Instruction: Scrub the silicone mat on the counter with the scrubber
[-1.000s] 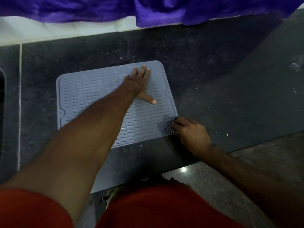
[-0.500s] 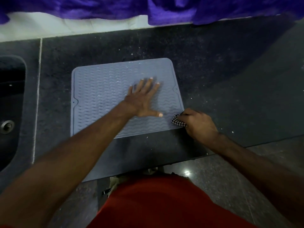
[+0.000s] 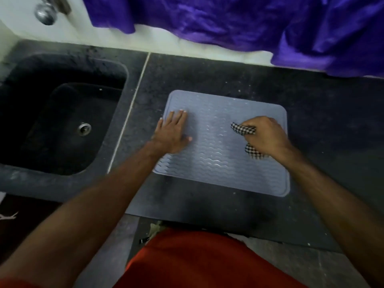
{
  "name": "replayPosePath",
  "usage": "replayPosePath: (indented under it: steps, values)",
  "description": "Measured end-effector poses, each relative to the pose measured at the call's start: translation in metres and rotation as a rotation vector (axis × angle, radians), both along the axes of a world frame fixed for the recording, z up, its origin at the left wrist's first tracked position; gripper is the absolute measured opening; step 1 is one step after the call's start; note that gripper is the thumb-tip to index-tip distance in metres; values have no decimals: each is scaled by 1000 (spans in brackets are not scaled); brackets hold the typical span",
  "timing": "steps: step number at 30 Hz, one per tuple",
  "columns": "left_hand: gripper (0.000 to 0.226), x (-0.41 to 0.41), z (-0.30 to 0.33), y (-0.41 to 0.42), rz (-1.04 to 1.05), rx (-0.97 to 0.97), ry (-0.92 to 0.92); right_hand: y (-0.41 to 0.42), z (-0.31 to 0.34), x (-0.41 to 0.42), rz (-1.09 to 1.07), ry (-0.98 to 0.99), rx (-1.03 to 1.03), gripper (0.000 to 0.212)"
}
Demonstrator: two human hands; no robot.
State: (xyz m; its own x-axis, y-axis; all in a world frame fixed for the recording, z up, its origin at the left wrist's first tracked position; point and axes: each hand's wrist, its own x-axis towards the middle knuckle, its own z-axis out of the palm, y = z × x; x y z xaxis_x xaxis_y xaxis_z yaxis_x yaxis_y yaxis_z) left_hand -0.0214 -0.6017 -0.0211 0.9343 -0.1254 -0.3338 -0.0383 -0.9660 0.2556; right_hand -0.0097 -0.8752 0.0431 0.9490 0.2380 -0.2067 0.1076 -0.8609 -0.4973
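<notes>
Red cloth (image 3: 199, 265) fills the bottom edge, nearest the camera, and two bare forearms reach out over it onto the dark stone tabletop (image 3: 207, 206). One silicone mat (image 3: 220, 163), pale blue-grey with wavy ribs, lies flat on that tabletop, a little back from the front edge. Left hand (image 3: 171, 135) is spread flat, fingers straight, palm pressing down on the mat's left edge, little finger hanging just off the rim. Right hand (image 3: 265, 136) is curled round one scrubber (image 3: 244, 129), a black-and-white checked piece, bunched in the fist with one end poking out toward the mat's middle and another showing below the palm. That scrubber sits on the mat's right half, touching the ribs. Left of the mat, past a pale seam line, one dark sink (image 3: 62, 159) is sunk into the stone, with one round metal drain (image 3: 84, 128) in its floor. Farther back, a white wall strip, a purple cloth (image 3: 239, 23) hanging over it, and one shiny metal knob (image 3: 45, 14) at top left, blurred.
</notes>
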Motion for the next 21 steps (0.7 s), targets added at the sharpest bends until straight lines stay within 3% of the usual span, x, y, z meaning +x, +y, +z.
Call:
replayPosePath:
  steps: [3,8,11,15,21]
  values:
    - [78,21,8,53,26,80,29,60,-5,32,34,-34,16,16]
    - [80,32,9,87,-238,194,18,143,-10,80,55,-142,-40,24]
    - [85,41,0,94,-215,141,43,174,-16,104,49,-172,-70,21]
    - [71,80,-4,116,-89,42,-15,201,-25,124,97,-185,-112,18]
    - [70,150,12,134,-261,114,-77,226,-47,129,157,-143,-291,29]
